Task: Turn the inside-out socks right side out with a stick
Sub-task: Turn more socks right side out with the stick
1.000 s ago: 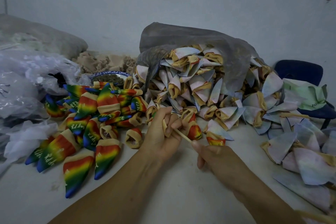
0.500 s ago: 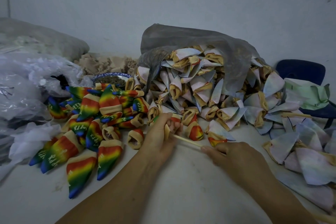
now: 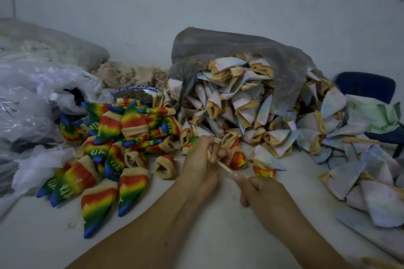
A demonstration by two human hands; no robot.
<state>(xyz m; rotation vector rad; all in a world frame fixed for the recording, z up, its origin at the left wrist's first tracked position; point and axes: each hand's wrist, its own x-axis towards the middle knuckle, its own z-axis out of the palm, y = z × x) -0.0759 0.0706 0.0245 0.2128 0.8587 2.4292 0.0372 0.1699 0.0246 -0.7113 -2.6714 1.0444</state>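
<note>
— Where is the sock being worked on?
— Just in front of the grey bag (image 3: 240, 50). The sock (image 3: 208, 154) is bunched inside the left grip (image 3: 201, 159), whose fingers curl round it, so only a beige edge shows.
— And the stick?
— The stick (image 3: 224, 167) runs from that sock toward the right grip (image 3: 262, 192), which pinches its near end between thumb and fingers, further out in front of the bag.
— The other socks?
— The inside-out socks (image 3: 236, 105) spill from the bag's mouth onto the table (image 3: 218, 236) and off to the bag's right. The rainbow socks (image 3: 113, 137) lie heaped to the left of the bag.
</note>
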